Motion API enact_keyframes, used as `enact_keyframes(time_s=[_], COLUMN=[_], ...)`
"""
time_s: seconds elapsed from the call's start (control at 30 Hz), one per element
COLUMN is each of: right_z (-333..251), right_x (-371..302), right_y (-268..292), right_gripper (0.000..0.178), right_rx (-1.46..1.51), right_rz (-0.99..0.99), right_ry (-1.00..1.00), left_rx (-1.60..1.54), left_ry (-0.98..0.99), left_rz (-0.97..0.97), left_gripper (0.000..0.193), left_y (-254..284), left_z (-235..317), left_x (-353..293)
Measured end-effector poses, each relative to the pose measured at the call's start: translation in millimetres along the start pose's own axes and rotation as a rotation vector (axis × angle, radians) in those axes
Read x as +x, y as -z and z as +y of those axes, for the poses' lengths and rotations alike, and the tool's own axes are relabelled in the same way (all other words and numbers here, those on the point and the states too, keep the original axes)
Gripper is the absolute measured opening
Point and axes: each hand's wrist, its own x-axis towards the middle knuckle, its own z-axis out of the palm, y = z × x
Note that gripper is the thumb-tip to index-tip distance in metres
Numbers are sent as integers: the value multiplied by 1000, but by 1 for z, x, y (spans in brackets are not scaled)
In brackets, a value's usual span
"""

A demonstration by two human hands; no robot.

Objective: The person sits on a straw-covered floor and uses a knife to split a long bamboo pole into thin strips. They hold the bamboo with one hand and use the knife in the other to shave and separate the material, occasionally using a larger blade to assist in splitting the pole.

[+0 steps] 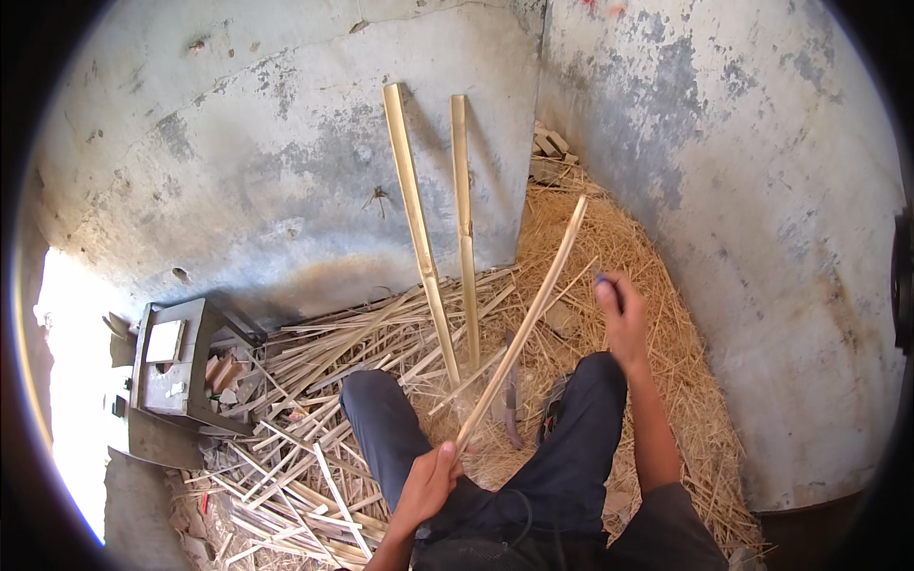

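My left hand (433, 485) is closed around the lower end of a long split bamboo strip (526, 324), which slants up and away to the right above my knees. My right hand (623, 314) is raised beyond my right knee, apart from the strip. Its fingers are curled around a small dark blue thing too little seen to name. On the ground between my legs lies a long tool, apparently a knife (512, 400), partly hidden by the strip. Two wider bamboo slats (420, 224) lean upright against the wall ahead.
Cut bamboo strips (314, 457) are heaped at the left, and straw-like shavings (681, 419) cover the ground at the right. A small wooden table (195, 381) stands by the bright opening. Worn plaster walls (752, 238) meet in a corner, with bricks (550, 143) at its foot.
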Motion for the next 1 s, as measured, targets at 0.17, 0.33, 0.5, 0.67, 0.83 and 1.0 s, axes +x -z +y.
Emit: enact_keyframes(time_s=[0.17,0.33,0.5,0.67,0.83,1.0], right_z=[-62,-83,-90,-90,-92,-91], right_x=[-70,-88,-88,-89,-81,-85], right_y=[-30,-42,-43,-42,-33,-33], right_gripper=[32,33,38,37,32,32], right_rx=[-67,-122,-133,-138,-160,-155], right_rz=[-190,-253,-249,-222,-218,-255], right_ry=[356,489,478,478,442,506], left_rx=[-144,-3,51,40,92,189], left_ry=[-184,-325,-359,-345,-361,-419], left_rz=[-8,92,162,215,258,290], left_gripper=[56,51,34,28,33,36], left_y=[-14,-24,-32,-34,-37,-38], left_z=[45,70,69,72,72,76], left_x=[24,29,33,33,30,29])
